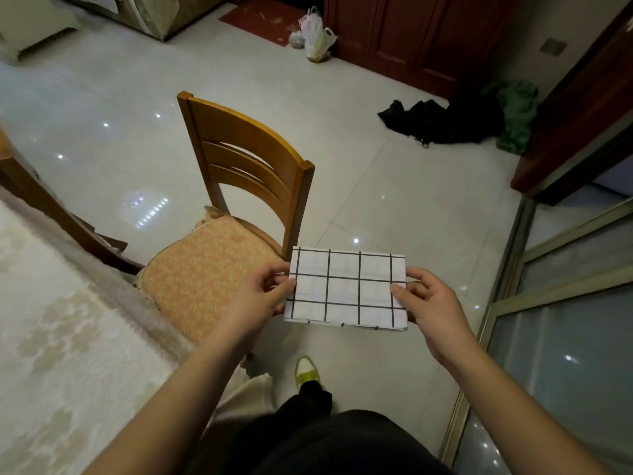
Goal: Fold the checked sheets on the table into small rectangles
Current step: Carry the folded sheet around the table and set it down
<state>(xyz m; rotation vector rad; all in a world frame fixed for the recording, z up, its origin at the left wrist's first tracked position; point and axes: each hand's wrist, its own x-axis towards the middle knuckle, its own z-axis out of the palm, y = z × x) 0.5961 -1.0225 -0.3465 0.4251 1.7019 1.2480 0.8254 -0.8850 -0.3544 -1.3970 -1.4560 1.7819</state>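
Observation:
A white checked sheet with black grid lines (346, 289) is folded into a small flat rectangle and held in the air above the floor, right of a chair. My left hand (260, 296) pinches its left edge between thumb and fingers. My right hand (428, 303) pinches its right edge the same way. Layered edges show along the sheet's bottom. The table (51, 337), under a cream patterned cloth, fills the lower left; no other checked sheet shows on it.
A wooden chair (246, 156) with an orange patterned cushion (205, 269) stands between the table and the sheet. Glossy tiled floor lies beyond. A sliding glass door (565, 320) is at the right. Dark and green cloths (462, 118) and plastic bags (317, 34) lie far off.

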